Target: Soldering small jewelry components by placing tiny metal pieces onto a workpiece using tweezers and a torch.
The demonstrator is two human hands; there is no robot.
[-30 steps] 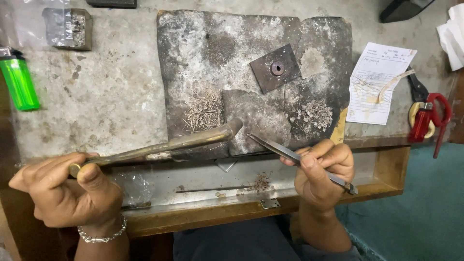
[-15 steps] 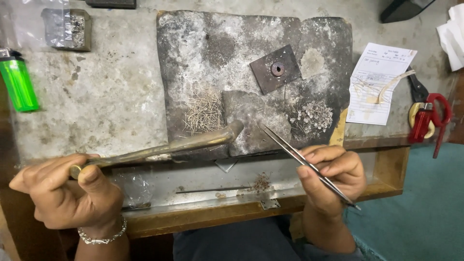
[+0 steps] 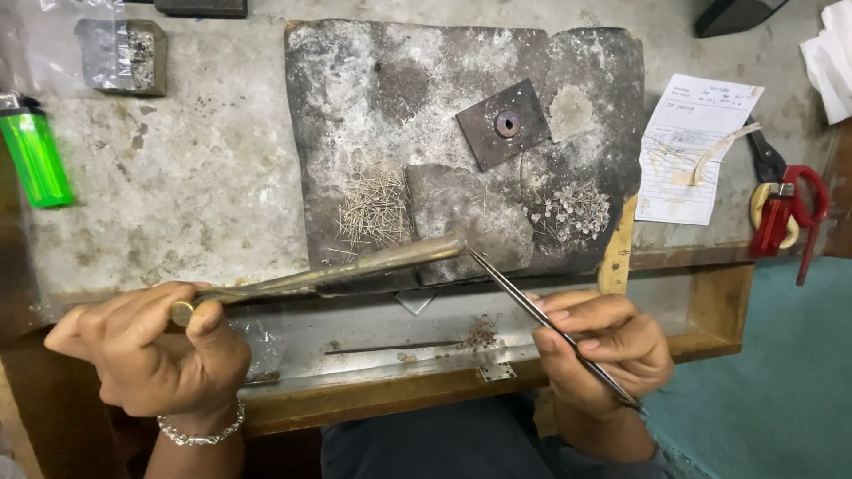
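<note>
Torch point(image 3: 355, 266): a long brass tube, lying nearly level across the bench's front edge, its tip at the 3 o'clock end, over the front of the pad.
Left hand point(image 3: 155, 350): grip clenched round the torch's 9 o'clock end, thumb on top; a metal bracelet point(image 3: 200, 433) on the wrist.
Tweezers point(image 3: 550, 328): slim, steel, slanting from 5 o'clock up to 11 o'clock; the points sit just beside the torch tip.
Right hand point(image 3: 599, 350): grip pinching the tweezers' lower half between thumb and fingers.
Pad point(image 3: 461, 133): grey, scorched slab on the bench, at 12 o'clock from both hands.
Pins point(image 3: 373, 208): a heap of thin wire bits on the pad, at 12 o'clock from the torch's middle.
Findings point(image 3: 577, 211): a cluster of tiny pale pieces at the pad's 4 o'clock corner.
Plate point(image 3: 503, 124): dark square with a round hole, tilted, on the pad.
Tray point(image 3: 373, 337): a shallow drawer under the bench edge, between the hands, holding scraps.
Lighter point(image 3: 34, 155): green, at the bench's 9 o'clock edge.
Paper point(image 3: 697, 146): a white slip at 3 o'clock from the pad.
Cutters point(image 3: 790, 213): red-handled, at 3 o'clock beyond the paper.
</note>
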